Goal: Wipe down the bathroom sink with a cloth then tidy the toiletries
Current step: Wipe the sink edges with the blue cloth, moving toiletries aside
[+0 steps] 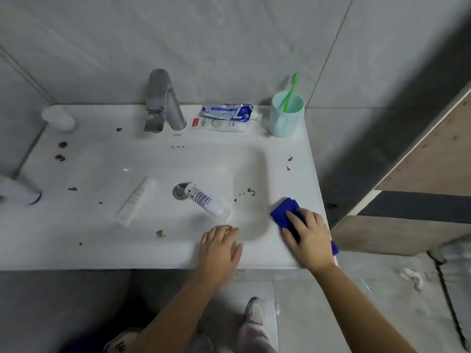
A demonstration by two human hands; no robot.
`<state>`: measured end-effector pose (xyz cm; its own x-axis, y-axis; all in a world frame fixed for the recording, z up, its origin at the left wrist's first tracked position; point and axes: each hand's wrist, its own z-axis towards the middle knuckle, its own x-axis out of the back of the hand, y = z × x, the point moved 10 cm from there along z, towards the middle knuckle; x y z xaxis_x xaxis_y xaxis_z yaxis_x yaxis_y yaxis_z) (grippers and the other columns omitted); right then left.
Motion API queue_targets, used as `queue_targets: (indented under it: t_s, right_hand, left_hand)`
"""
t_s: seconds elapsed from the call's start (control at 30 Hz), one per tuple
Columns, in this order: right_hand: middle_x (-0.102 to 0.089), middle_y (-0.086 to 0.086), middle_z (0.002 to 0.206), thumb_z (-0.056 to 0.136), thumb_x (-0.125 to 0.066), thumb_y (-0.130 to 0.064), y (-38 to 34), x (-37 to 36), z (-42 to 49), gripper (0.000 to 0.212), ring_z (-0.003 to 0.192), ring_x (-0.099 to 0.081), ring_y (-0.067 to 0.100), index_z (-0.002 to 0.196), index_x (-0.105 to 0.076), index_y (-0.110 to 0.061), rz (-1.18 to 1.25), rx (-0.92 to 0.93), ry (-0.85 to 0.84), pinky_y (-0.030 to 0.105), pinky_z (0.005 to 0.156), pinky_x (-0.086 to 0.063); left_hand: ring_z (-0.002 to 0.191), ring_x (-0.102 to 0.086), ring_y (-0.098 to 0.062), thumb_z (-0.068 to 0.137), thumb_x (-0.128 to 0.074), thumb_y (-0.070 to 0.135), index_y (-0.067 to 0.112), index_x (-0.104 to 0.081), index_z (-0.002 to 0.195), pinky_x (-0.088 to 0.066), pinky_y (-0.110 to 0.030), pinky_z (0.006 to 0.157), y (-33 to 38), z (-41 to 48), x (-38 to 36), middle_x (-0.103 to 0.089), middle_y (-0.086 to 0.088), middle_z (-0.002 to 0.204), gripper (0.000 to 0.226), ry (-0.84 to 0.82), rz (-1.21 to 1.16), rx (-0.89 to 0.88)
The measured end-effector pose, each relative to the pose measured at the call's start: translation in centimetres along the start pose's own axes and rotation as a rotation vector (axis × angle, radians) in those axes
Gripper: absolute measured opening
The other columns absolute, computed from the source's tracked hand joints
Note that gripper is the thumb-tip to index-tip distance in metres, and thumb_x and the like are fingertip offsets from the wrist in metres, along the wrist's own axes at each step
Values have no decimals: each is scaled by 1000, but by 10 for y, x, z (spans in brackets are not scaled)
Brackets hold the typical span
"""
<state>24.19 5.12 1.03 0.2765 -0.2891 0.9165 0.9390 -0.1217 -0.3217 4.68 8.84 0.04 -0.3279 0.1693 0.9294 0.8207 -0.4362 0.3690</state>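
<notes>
The blue cloth [286,211] is bunched up and deep in colour, pinned flat under the right hand [307,236] at the sink's [158,253] front right corner, fingers spread over it. The left hand [220,247] lies open and empty on the front rim. Brown spots [251,191] speckle the white surface and basin. A white tube [136,201] and a striped bottle [206,201] lie in the bowl, the bottle's end over the drain [178,192]. Behind, beside the chrome tap [163,101], two toothpaste tubes [224,118] lie stacked, then a mint cup [286,115] holding a green toothbrush [290,91]. Grey tiled walls, grey floor.
</notes>
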Motion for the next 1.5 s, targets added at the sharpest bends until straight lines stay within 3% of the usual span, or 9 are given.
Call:
queue_targets:
  t_s: [0.13,0.27,0.53,0.7,0.9,1.1,1.23,1.33,1.5]
  right_hand:
    - [-63,16,103,74,-74,-15,7,-3,12,33,85,-57,38,105,-66,-8,32,141,28,46,67,-51]
    - [-64,18,102,74,-74,-15,17,1,54,32,85,-56,40,105,-68,-7,14,127,30,47,64,-51]
    - [-62,13,101,74,-74,-24,-33,-12,-37,36,87,-57,30,107,-66,-15,131,289,-136,37,65,-53]
    - [-60,22,101,74,-75,-13,1,-3,10,30,84,-53,41,102,-69,-7,105,-141,58,42,58,-51]
    - [-61,17,100,74,-76,-19,-21,-6,-45,32,82,-56,34,104,-69,-11,108,163,-46,38,65,-51]
    - [-57,22,110,79,-70,-14,21,1,11,31,90,-49,42,110,-66,-8,21,-215,90,43,63,-48]
    - [-61,18,101,70,-78,-13,-21,-9,-44,35,82,-56,37,103,-69,-10,74,42,24,39,64,-50]
    - [-61,18,100,70,-78,-13,-9,-3,-23,33,82,-56,36,102,-70,-10,72,119,-8,38,67,-50]
    - [-56,19,110,81,-68,-20,33,-1,16,32,90,-48,39,111,-65,-10,8,-240,102,43,66,-48]
  left_hand:
    - [80,-63,-26,84,-46,32,13,-69,93,-38,-32,74,-10,-5,-18,-67,-5,90,32,42,-9,12]
    - [81,-62,-25,85,-45,34,15,-67,91,-37,-33,70,-11,-5,-23,-66,-3,89,30,92,46,-46]
    - [78,-62,-25,86,-44,33,11,-68,91,-48,-33,68,-9,-7,-21,-67,-7,90,33,109,4,-43]
    - [78,-60,-27,82,-43,34,16,-66,89,-37,-35,73,-14,-5,-23,-65,-3,89,30,43,12,47]
    - [77,-59,-26,81,-40,36,15,-67,89,-45,-35,74,-14,-8,-23,-64,-4,86,35,-22,-1,76]
    - [73,-59,-26,80,-40,36,16,-66,85,-48,-35,70,-14,-5,-23,-63,-4,81,33,-38,19,67]
    - [75,-59,-27,81,-37,37,15,-66,86,-49,-36,71,-13,-6,-22,-64,-5,82,37,-64,31,54]
    - [81,-58,-28,83,-35,38,14,-66,92,-46,-37,76,-15,-6,-26,-65,-6,88,40,-82,9,44]
    - [92,-55,-31,83,-59,33,13,-66,98,-39,-38,83,-19,2,-31,-63,-8,98,26,-62,-96,85]
